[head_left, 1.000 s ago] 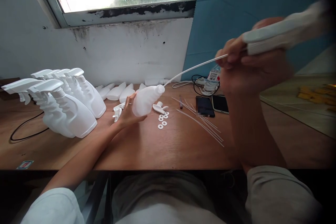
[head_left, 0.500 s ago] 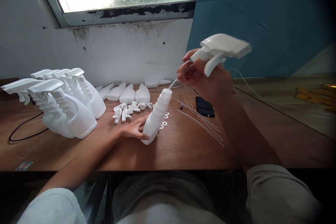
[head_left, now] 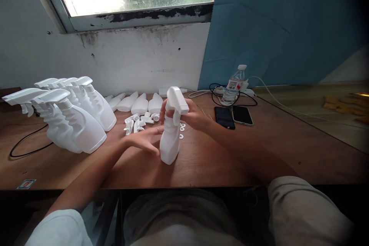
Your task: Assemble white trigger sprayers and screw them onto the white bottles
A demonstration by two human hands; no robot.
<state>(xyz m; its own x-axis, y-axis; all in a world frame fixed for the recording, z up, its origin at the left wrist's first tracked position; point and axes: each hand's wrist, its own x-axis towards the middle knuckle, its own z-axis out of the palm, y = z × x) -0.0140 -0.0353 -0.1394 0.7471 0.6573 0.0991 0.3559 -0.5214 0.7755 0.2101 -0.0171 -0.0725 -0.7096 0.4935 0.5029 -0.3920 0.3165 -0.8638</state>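
A white spray bottle (head_left: 170,146) stands nearly upright on the table in front of me, its trigger head (head_left: 176,100) seated on the neck. My right hand (head_left: 194,115) is closed around the collar below that head, with fingertips showing on the far side. Beside the bottle's left flank is my left hand (head_left: 144,140), thumb and fingers spread apart. Its fingertips reach the bottle's edge, and I cannot tell whether they touch. Several loose trigger heads (head_left: 138,123) lie behind the left hand, and small white washers (head_left: 181,128) lie right of the bottle.
Several assembled spray bottles (head_left: 83,123) stand at left. White empty bottles (head_left: 140,104) lie along the wall. Toward the right are two phones (head_left: 242,115), a clear water bottle (head_left: 232,88) and cables (head_left: 253,100). A sticker (head_left: 26,184) marks the front left edge.
My right hand brought the trigger head down and left onto the bottle, its tube now out of sight. The bottle went from tilted to nearly upright; my left hand loosened from its base.
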